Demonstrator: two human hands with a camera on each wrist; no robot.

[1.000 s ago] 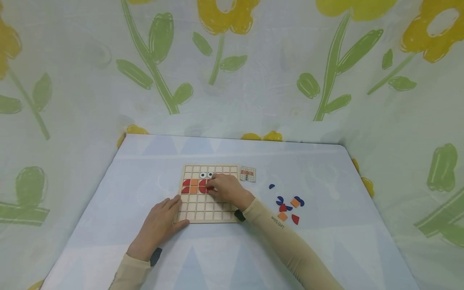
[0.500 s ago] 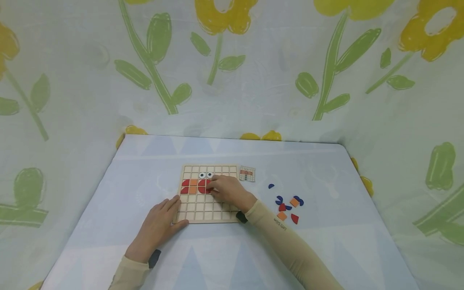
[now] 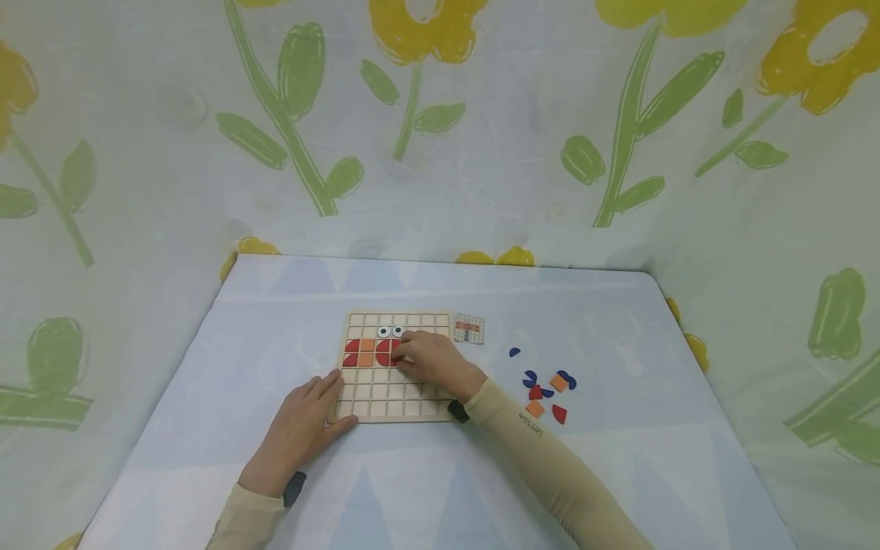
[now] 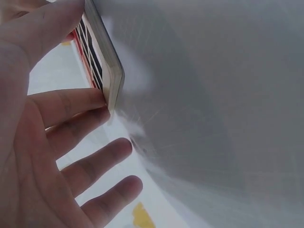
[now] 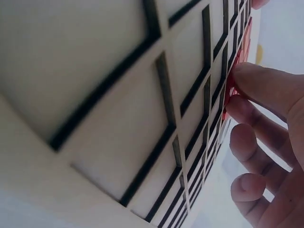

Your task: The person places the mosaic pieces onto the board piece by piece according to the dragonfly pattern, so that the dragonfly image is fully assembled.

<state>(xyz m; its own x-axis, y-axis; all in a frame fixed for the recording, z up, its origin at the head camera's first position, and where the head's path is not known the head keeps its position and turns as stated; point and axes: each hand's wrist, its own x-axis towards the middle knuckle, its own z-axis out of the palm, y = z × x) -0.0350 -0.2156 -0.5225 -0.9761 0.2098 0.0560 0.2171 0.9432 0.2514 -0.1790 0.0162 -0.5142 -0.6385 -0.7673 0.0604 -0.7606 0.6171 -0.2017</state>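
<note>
Left hand (image 3: 302, 420) unmoved, fingers extended against wooden grid board (image 3: 395, 393), right hand (image 3: 435, 358) likewise, apparently pinching red tile (image 5: 230, 85), board partly hidden.

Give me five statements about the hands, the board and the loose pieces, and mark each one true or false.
1. The right hand touches a red piece on the grid board. True.
2. The small card lies to the right of the grid board. True.
3. The left hand holds the small card. False: the left hand touches the edge of the grid board.
4. Blue pieces lie loose on the table. True.
5. Every loose piece on the table is blue. False: red ones and orange ones lie there too.
</note>
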